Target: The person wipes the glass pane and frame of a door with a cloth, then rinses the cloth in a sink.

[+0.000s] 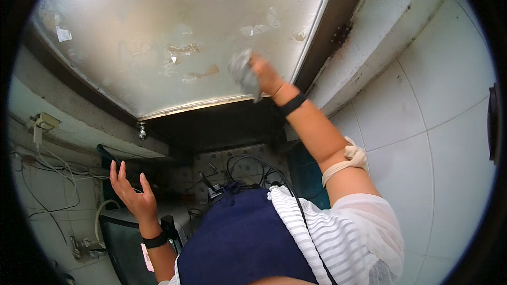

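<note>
1. Far left of the left hand, and higher: white wall socket (46,121), plug and lead hanging from it. Loose cables (68,171) droop along the tiles below; presumably their run follows the socket.
2. Left hand (136,195): raised, fingers apart, thumb standing off, nothing in it. No contact seen; I read the lift as balance for the opposite arm. Dark band (155,241) sits at its wrist.
3. Just above and right of the left hand: round metal knob (142,131), by the lower left corner of the pale panel (148,0).
4. Panel fills the space above and between the 2 hands. Torn tape scraps (203,71) cling to it left of the right hand, likely held by old adhesive.
5. Grey cloth (243,68): in the right hand, bunched on its left side, over the panel's lower right part, a loose tail hanging down. Bunching probably gives the palm a thicker pad. Whether it touches the panel: cannot tell, blurred.
6. Right hand (266,76): fingers closed round the cloth, arm extended, apparently for reach. Exact finger placement cannot be told. Second dark band (292,105) at this wrist.
7. Below and right of the right hand: knotted beige tie (355,154) around the elbow, perhaps there to keep the sleeve up. Pale tiled wall (401,105) lies beyond.
</note>
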A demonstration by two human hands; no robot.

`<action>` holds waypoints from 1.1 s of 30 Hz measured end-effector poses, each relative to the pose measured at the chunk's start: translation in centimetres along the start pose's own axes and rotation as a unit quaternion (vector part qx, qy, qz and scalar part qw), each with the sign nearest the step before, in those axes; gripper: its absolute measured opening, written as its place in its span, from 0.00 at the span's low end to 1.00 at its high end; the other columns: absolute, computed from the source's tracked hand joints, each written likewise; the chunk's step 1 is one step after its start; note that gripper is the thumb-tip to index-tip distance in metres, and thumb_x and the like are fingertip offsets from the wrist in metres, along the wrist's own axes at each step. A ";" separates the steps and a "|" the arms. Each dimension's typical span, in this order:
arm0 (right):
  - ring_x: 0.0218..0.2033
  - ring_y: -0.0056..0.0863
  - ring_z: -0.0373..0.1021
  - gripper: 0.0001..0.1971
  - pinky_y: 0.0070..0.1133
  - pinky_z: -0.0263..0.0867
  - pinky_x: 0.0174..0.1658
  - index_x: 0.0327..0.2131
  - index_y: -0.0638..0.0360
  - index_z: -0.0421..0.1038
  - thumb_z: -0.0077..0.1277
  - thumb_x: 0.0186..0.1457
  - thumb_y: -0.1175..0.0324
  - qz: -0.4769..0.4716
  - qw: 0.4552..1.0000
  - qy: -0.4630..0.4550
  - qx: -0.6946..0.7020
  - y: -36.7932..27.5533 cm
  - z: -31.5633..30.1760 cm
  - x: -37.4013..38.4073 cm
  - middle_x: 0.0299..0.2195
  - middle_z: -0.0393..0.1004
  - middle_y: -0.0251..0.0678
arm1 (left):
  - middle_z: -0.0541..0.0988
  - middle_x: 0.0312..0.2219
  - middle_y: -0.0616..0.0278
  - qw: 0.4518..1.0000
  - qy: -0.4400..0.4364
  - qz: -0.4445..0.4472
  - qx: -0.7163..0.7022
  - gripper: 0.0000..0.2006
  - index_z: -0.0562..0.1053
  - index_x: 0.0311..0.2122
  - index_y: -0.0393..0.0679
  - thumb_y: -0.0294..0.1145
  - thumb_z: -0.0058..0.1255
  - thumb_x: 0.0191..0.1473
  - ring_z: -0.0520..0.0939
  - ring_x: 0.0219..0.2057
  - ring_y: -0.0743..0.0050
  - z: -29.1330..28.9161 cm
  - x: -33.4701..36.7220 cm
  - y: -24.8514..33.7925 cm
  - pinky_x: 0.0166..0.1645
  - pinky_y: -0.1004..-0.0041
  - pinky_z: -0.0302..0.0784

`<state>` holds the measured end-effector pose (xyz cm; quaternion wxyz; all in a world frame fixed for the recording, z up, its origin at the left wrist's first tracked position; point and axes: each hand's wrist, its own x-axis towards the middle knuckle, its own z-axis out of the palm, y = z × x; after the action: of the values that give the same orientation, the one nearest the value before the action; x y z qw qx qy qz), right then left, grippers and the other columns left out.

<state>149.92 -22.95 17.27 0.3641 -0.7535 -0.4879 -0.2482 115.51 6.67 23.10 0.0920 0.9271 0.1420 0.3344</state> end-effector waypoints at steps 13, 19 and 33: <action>0.38 0.28 0.75 0.09 0.25 0.74 0.40 0.39 0.67 0.75 0.49 0.55 0.75 0.204 0.840 0.004 0.503 -6.9 -6.4 4.0 0.37 0.78 0.42 | 0.63 0.58 0.47 0.994 0.079 -0.077 -0.008 0.24 0.66 0.54 0.40 0.23 0.54 0.50 0.64 0.58 0.44 -1.5 -9.1 -5.8 0.60 0.54 0.58; 0.44 0.32 0.73 0.14 0.31 0.72 0.46 0.46 0.66 0.71 0.47 0.57 0.73 0.251 0.812 -0.201 0.487 -7.0 -0.7 6.3 0.42 0.75 0.43 | 0.64 0.58 0.48 0.989 0.093 -0.114 -0.026 0.23 0.67 0.53 0.40 0.22 0.54 0.49 0.64 0.58 0.44 -1.0 -12.5 -8.5 0.59 0.55 0.60; 0.42 0.45 0.71 0.23 0.32 0.67 0.45 0.45 0.58 0.69 0.64 0.44 0.66 0.152 0.827 -0.525 -0.133 -8.6 5.6 5.8 0.39 0.75 0.46 | 0.62 0.58 0.50 0.973 0.116 -0.183 -0.081 0.22 0.67 0.55 0.43 0.25 0.52 0.54 0.63 0.59 0.48 -0.6 -18.0 -12.4 0.61 0.54 0.60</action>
<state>144.46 -13.05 20.68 -0.0177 -0.8760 -0.4469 0.1805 99.37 12.58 9.62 0.2095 0.8300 0.2909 0.4273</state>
